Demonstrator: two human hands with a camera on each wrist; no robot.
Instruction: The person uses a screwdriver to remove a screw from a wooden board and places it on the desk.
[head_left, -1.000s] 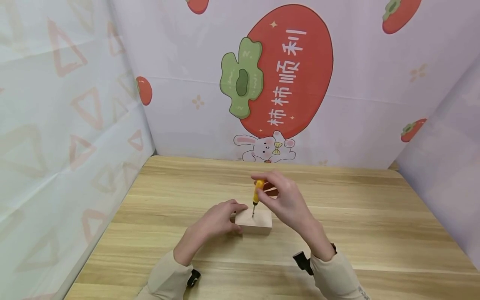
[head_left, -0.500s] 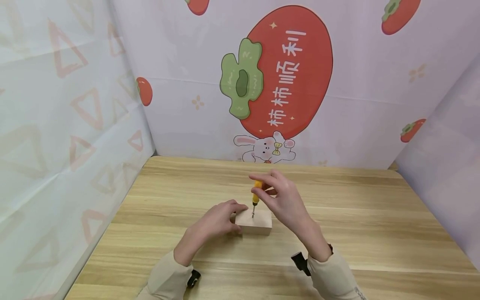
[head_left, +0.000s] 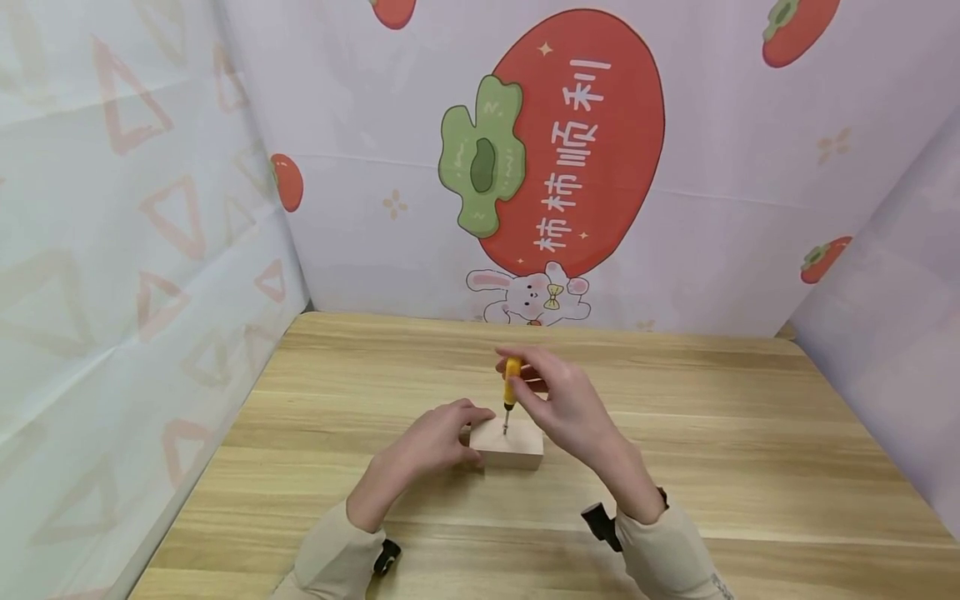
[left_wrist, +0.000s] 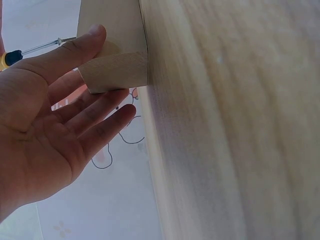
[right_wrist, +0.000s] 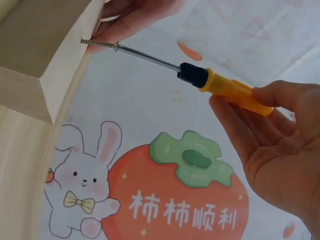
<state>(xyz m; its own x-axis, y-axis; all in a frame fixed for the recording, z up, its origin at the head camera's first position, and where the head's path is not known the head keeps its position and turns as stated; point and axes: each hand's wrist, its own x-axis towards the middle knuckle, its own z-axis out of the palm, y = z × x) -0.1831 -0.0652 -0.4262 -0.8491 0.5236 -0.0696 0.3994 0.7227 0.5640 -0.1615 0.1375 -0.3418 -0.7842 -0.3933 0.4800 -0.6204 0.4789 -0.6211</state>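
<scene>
A pale wooden block (head_left: 517, 446) lies on the table, with a screw (right_wrist: 101, 45) standing in its top face. Most of the screw's thread shows above the wood. My left hand (head_left: 438, 437) grips the block's left end, thumb on the near side and fingers on the far side, as the left wrist view also shows. My right hand (head_left: 570, 404) pinches the yellow handle of a screwdriver (right_wrist: 235, 93) between thumb and fingers. The screwdriver stands nearly upright, its metal shaft meeting the screw head.
The wood-grain table (head_left: 712, 467) extends around the block on all sides. A patterned cloth backdrop (head_left: 360, 233) with persimmon and rabbit prints rises at the table's back edge, and similar cloth (head_left: 90, 275) hangs at the left. Black straps with cameras sit at both wrists.
My right hand's fingers have shifted on the screwdriver handle, and the handle leans slightly less to the right. The left hand and block stay in place.
</scene>
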